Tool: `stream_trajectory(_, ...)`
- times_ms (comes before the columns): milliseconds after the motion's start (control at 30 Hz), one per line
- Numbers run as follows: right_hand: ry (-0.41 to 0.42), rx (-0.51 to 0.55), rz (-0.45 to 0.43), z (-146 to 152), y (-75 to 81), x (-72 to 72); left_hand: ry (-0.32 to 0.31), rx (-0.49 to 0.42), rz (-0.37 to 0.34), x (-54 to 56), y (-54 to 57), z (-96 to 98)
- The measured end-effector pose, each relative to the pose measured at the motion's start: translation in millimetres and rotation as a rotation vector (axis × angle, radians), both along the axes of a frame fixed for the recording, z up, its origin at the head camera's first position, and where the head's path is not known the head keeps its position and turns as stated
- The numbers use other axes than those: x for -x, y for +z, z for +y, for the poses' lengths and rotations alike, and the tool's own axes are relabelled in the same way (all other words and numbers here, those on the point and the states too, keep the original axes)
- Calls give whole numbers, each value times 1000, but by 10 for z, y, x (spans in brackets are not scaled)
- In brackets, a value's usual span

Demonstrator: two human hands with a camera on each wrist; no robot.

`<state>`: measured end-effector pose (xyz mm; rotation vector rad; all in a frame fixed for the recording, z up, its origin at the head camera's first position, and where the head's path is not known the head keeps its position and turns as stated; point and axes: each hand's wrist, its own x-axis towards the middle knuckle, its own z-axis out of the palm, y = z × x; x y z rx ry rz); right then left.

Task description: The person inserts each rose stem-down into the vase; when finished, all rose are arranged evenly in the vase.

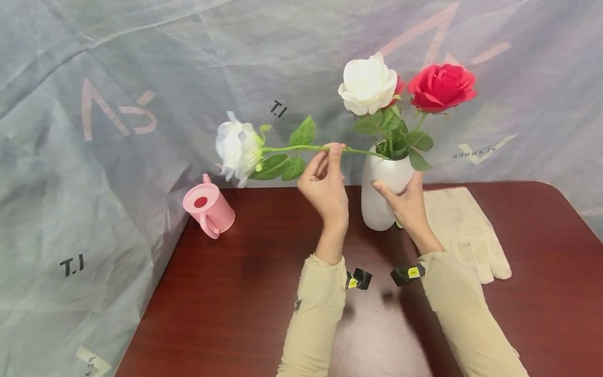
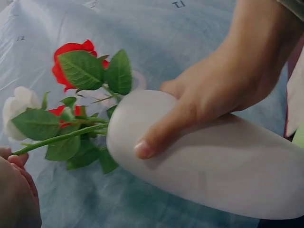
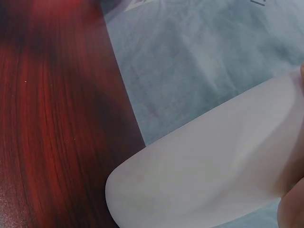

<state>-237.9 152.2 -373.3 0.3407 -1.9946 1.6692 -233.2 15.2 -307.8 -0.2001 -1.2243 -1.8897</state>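
Observation:
My left hand [image 1: 327,180] pinches the green stem of an artificial white rose [image 1: 239,149], which lies nearly level with its bloom to the left. The stem's lower end reaches the mouth of a white vase [image 1: 383,180]. Around the vase's side my right hand [image 1: 411,207] is wrapped, its thumb across the front in the left wrist view. Another white rose [image 1: 368,85] and a red rose [image 1: 444,88] stand in the vase, with more red petals partly hidden behind the white bloom. The right wrist view shows mostly the vase's lower body [image 3: 190,175].
A pink watering can [image 1: 209,209] stands at the table's left back. To the right of the vase lies a pale glove [image 1: 464,230] on the dark red table [image 1: 226,314]. Something small and green peeks out behind the vase's base. A grey printed cloth [image 1: 179,68] hangs behind.

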Motion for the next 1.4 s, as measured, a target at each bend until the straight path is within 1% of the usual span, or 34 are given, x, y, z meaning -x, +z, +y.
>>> stream_trajectory(100, -3, 2, -8, -10, -1, -11, 7, 61, -27, 17, -33, 67)
stream_trajectory(233, 1, 10, -8, -18, -10, 0, 26, 111, -56, 27, -74, 142)
stream_trajectory(333, -2, 17, -8, -7, -27, 3, 11, 129, -101, 40, -91, 202)
stream_trajectory(467, -7, 11, -7, 11, -38, -2, -45, 175, -193, 86, -115, 279)
stream_trajectory(600, -6, -16, -14, 20, -34, -17, -152, 189, -310, 130, -161, 342)
stream_trajectory(633, -6, -21, -22, 19, -33, -23, -177, 196, -326, 142, -172, 354)
stream_trajectory(700, -4, -24, -38, 18, -34, -32, -206, 228, -357, 154, -197, 375)
stream_trajectory(733, -5, -22, -43, 18, -36, -34, -199, 264, -364, 156, -209, 384)
stream_trajectory(833, -12, -15, -43, 21, -46, -32, -164, 364, -347, 148, -240, 406)
stream_trajectory(900, -6, -1, -28, 25, -52, -21, -146, 387, -354, 124, -267, 413)
stream_trajectory(933, -2, 4, -19, 27, -58, -15, -141, 386, -360, 113, -286, 415)
stream_trajectory(1033, 18, 16, 0, 31, -69, -1, -144, 341, -362, 84, -346, 405)
stream_trajectory(1100, 22, 13, 8, 28, -68, 2, -139, 322, -343, 71, -371, 390)
stream_trajectory(1133, 24, 14, 12, 27, -65, 3, -144, 311, -321, 65, -371, 383)
stream_trajectory(1233, 19, 16, 16, 22, -59, 3, -172, 293, -236, 46, -305, 375)
stream_trajectory(1333, 9, 17, 16, 16, -55, -1, -213, 249, -167, -25, -135, 369)
stream_trajectory(1400, 2, 13, 16, 14, -54, -2, -211, 224, -145, -69, -33, 372)
